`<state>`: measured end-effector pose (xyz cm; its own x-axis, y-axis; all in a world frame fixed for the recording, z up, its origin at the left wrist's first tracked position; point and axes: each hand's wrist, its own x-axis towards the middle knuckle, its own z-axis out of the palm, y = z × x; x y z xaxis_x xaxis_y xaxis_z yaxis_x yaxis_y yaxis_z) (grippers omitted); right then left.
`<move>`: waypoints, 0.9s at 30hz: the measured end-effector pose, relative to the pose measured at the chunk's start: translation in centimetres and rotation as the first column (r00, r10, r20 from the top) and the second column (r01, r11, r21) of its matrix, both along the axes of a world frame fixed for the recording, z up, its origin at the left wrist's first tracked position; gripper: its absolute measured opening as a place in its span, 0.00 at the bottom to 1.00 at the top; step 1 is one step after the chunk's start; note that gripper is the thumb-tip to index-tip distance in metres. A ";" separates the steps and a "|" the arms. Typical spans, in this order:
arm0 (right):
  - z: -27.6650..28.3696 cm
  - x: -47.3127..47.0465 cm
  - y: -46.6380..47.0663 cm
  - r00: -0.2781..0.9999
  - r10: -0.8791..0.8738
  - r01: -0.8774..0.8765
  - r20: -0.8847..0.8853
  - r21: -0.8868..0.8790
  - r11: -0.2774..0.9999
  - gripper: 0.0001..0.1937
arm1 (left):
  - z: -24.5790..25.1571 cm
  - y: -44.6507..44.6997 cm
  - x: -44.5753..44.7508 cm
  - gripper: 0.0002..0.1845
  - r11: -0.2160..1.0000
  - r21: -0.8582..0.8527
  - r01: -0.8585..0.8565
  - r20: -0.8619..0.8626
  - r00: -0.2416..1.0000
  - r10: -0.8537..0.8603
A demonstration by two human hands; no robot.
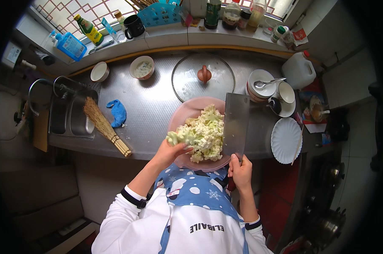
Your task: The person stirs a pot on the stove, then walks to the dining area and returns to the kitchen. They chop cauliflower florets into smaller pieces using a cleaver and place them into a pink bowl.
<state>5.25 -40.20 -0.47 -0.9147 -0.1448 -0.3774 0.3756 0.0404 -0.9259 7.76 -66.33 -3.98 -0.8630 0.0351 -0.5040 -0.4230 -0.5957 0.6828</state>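
Observation:
A pink plastic basin [182, 113] heaped with cauliflower florets [212, 135] stands at the front edge of the steel counter, close against my apron. Over its left side, my left hand [171, 153] grips a cauliflower piece [181, 136], slightly blurred, between thumb and fingers. My right hand [241, 170] is closed around the handle of a cleaver [237, 123]. The broad blade points away from me, along the basin's right rim, with small white crumbs on it. Most of the cleaver's handle is hidden by my fingers.
Behind the basin lies a glass lid [191, 74]. Stacked bowls [262, 83] with a spoon and a scalloped white plate [286, 139] are on the right. Leftward are a blue cloth [118, 112], a straw brush [104, 123], two bowls and a double sink [71, 111]. Bottles line the windowsill.

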 end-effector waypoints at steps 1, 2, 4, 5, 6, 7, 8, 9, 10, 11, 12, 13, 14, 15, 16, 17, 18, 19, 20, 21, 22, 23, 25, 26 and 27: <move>0.0 0.1 0.0 1.000 0.011 -0.011 0.002 -0.010 1.000 0.09 | -0.1 0.0 -0.1 0.20 0.978 0.178 -0.106 -0.029 0.993 0.113; 0.0 0.2 -0.1 1.000 0.017 -0.017 0.006 -0.013 1.000 0.09 | -0.3 -0.1 -0.4 0.20 0.964 0.156 -0.217 0.070 0.976 0.208; 0.0 0.3 -0.3 1.000 0.025 -0.025 0.013 -0.011 1.000 0.09 | -0.7 -0.3 -0.9 0.19 0.936 0.199 -0.291 0.143 0.953 0.266; 0.0 0.4 -0.5 1.000 0.026 -0.026 0.017 -0.006 1.000 0.09 | -0.9 -0.3 -1.1 0.19 0.918 0.219 -0.331 0.183 0.938 0.294; 0.0 0.5 -0.6 0.999 0.027 -0.027 0.021 0.001 1.000 0.09 | -1.1 -0.3 -1.2 0.20 0.926 0.204 -0.319 0.219 0.936 0.274; 0.0 0.5 -0.7 0.999 0.037 -0.037 0.022 0.003 0.999 0.09 | -1.3 -0.2 -1.3 0.20 0.938 0.177 -0.298 0.239 0.938 0.253; 0.0 0.6 -0.7 0.999 0.046 -0.046 0.024 0.006 0.999 0.09 | -1.4 -0.1 -1.4 0.20 0.946 0.156 -0.282 0.255 0.937 0.238; 0.0 0.7 -0.8 0.998 0.054 -0.055 0.022 0.009 0.998 0.09 | -1.5 0.1 -1.4 0.21 0.954 0.135 -0.266 0.273 0.936 0.222; 0.0 0.8 -0.9 0.998 0.063 -0.063 0.027 0.014 0.998 0.09 | -1.4 0.2 -1.5 0.21 0.966 0.109 -0.234 0.288 0.937 0.195; 0.0 1.0 -1.0 0.997 0.070 -0.071 0.027 0.019 0.997 0.09 | -1.3 0.3 -1.5 0.21 0.976 0.082 -0.202 0.305 0.937 0.169; -0.1 1.1 -1.0 0.997 0.078 -0.079 0.022 0.026 0.997 0.09 | -1.1 0.3 -1.5 0.21 0.983 0.064 -0.173 0.320 0.936 0.144; -0.1 1.3 -1.1 0.996 0.086 -0.087 0.026 0.032 0.996 0.09 | -0.9 0.3 -1.5 0.22 0.979 0.118 -0.168 0.347 0.930 0.117; -0.1 1.5 -1.2 0.995 0.092 -0.093 0.023 0.039 0.995 0.09 | -0.6 0.3 -1.5 0.23 0.970 0.179 -0.166 0.368 0.925 0.090; -0.2 1.6 -1.2 0.994 0.099 -0.101 0.036 0.053 0.993 0.09 | -0.2 0.3 -1.5 0.23 0.957 0.238 -0.164 0.388 0.920 0.061; -0.1 1.7 -1.2 0.994 0.108 -0.108 0.004 0.063 0.992 0.09 | 0.2 0.2 -1.4 0.24 0.960 0.250 -0.129 0.357 0.934 0.033; -0.1 1.8 -1.2 0.993 0.117 -0.116 -0.011 0.081 0.990 0.09 | 0.6 0.2 -1.2 0.24 0.961 0.261 -0.093 0.326 0.945 0.003; 0.0 1.9 -1.2 0.992 0.123 -0.120 -0.018 0.105 0.987 0.10 | 1.1 0.3 -0.9 0.25 0.961 0.272 -0.055 0.294 0.955 -0.029; 0.1 2.0 -1.1 0.992 0.119 -0.113 -0.048 0.111 0.987 0.10 | 1.5 0.6 -0.7 0.24 0.986 0.166 0.000 0.231 0.972 -0.039; 0.2 2.1 -1.1 0.991 0.114 -0.105 -0.070 0.122 0.987 0.10 | 1.8 0.9 -0.3 0.24 0.997 0.056 0.048 0.167 0.984 -0.056; 0.3 2.2 -1.0 0.991 0.105 -0.093 -0.084 0.137 0.986 0.10 | 2.1 1.3 -0.1 0.24 0.995 -0.043 0.088 0.118 0.990 -0.082; 0.4 2.3 -1.0 0.989 0.099 -0.082 -0.110 0.145 0.986 0.10 | 2.3 1.5 0.0 0.25 0.956 -0.242 0.164 0.090 0.985 -0.147; 0.5 2.4 -0.9 0.988 0.090 -0.069 -0.129 0.156 0.985 0.11 | 2.4 1.8 0.1 0.27 0.921 -0.337 0.193 0.060 0.981 -0.184; 0.4 2.6 -0.9 0.981 0.100 -0.069 -0.165 0.186 0.980 0.12 | 2.5 2.1 0.2 0.30 0.824 -0.503 0.261 0.063 0.962 -0.266; 0.4 2.6 -0.9 0.976 0.117 -0.078 -0.185 0.205 0.976 0.12 | 2.4 2.3 0.2 0.33 0.840 -0.495 0.221 -0.012 0.965 -0.261; 0.2 2.7 -0.9 0.974 0.130 -0.086 -0.187 0.229 0.970 0.13 | 2.2 2.3 0.3 0.32 0.847 -0.474 0.240 0.015 0.964 -0.264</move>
